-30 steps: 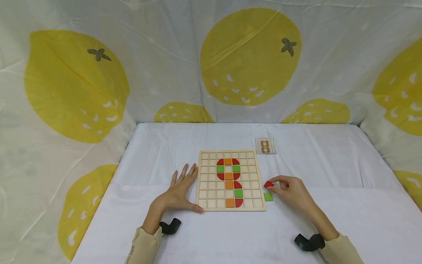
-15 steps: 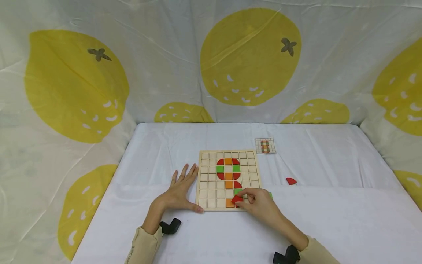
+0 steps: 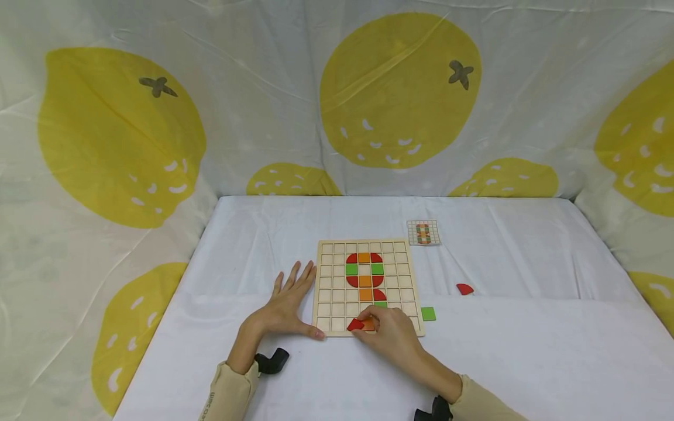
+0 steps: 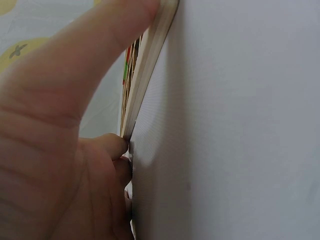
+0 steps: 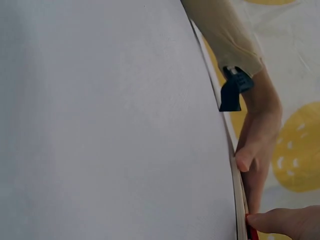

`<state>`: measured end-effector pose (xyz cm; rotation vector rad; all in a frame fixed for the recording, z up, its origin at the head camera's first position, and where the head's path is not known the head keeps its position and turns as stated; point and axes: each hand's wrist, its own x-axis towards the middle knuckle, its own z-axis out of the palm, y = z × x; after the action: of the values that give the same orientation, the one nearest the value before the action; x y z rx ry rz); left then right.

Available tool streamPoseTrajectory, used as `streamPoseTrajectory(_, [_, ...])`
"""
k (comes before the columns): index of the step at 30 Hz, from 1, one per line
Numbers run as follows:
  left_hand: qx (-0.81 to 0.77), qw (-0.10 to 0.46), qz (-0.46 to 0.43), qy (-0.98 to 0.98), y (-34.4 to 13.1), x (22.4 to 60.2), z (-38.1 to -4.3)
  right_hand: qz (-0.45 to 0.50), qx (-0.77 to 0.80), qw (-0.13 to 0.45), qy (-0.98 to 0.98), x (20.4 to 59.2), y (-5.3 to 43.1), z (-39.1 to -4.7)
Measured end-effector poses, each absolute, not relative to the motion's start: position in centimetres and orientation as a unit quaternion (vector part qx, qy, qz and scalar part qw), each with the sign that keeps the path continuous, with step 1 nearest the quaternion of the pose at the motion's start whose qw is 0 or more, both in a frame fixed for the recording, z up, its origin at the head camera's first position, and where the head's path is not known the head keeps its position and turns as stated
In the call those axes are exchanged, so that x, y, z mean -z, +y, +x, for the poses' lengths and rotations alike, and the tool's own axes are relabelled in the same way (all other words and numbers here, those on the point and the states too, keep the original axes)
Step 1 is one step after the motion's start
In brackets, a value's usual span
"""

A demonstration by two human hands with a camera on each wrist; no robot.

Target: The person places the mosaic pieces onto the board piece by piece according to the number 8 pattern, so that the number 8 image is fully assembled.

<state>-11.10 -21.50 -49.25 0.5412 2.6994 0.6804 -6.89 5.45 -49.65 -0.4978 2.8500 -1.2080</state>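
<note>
My right hand point(image 3: 391, 332) pinches a red quarter-round tile point(image 3: 355, 324) between thumb and forefinger, low over the bottom row of the wooden grid board point(image 3: 329, 295), just left of an orange square. Spread fingers of my left hand point(image 3: 286, 307) lie along the board's left edge, its thumb at the near left corner. Red, orange and green tiles form a pattern in the board's middle columns; my right hand covers part of it. In the left wrist view the left thumb point(image 4: 115, 35) touches the board's edge. The right wrist view shows the right thumb point(image 5: 280, 220) against the red tile.
A green square tile point(image 3: 429, 314) lies just right of the board, and a red quarter-round tile point(image 3: 465, 289) farther right. A small pattern card point(image 3: 423, 233) sits beyond the board's far right corner. White cloth point(image 3: 526, 245) covers the table; a lemon-print curtain point(image 3: 400, 88) hangs behind.
My right hand has carried the red tile leftward from beside the board to its bottom row. The red tile and green tile at right have come into view. My left hand has stayed put.
</note>
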Motion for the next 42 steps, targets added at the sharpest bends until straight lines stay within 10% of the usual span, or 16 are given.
streamPoseTrajectory(42, [-0.242,0.152,0.188,0.940,-21.39,49.14,-11.10,-0.134,0.347,-0.064,0.926,50.58,4.61,-5.96])
